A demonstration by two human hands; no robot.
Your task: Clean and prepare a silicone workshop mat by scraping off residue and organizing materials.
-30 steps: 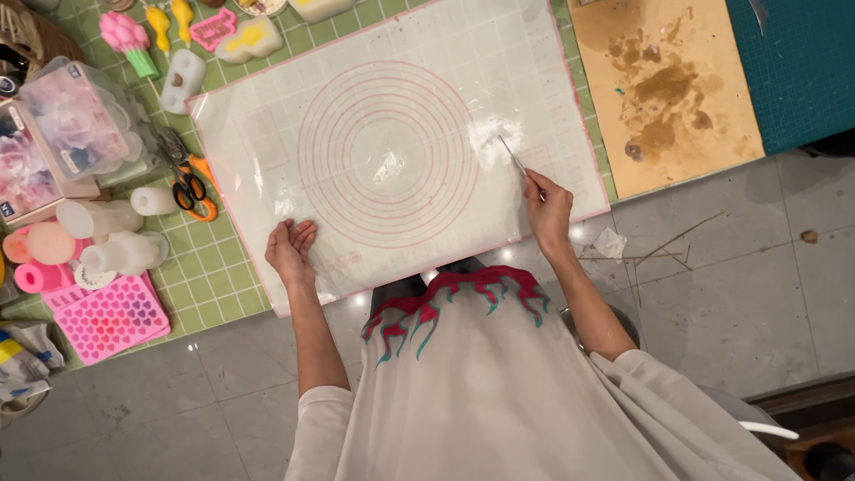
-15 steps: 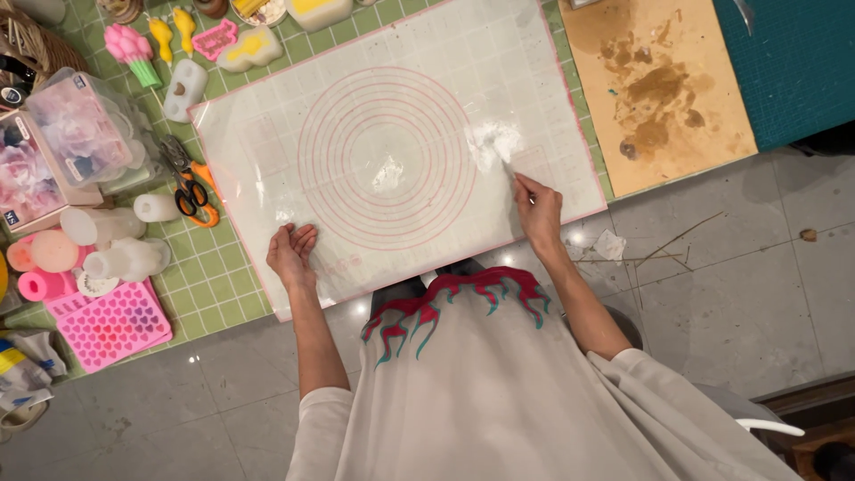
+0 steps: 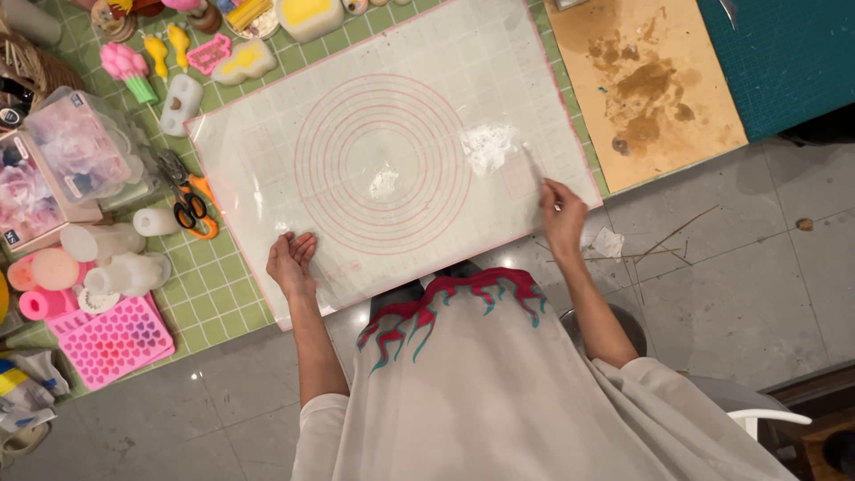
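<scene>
Grey floor tiles surround a white silicone mat [image 3: 392, 151]; the left hand [image 3: 292, 264] rests open-palmed on its edge, the right hand [image 3: 563, 214] pinches a thin tool [image 3: 533, 165].

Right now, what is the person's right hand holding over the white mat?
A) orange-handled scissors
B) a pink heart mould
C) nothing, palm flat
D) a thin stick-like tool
D: the right hand pinches a thin stick-like tool whose tip reaches onto the white mat near a whitish smear. The orange-handled scissors lie untouched on the green grid mat, and the left hand rests on the white mat's near edge.
</scene>
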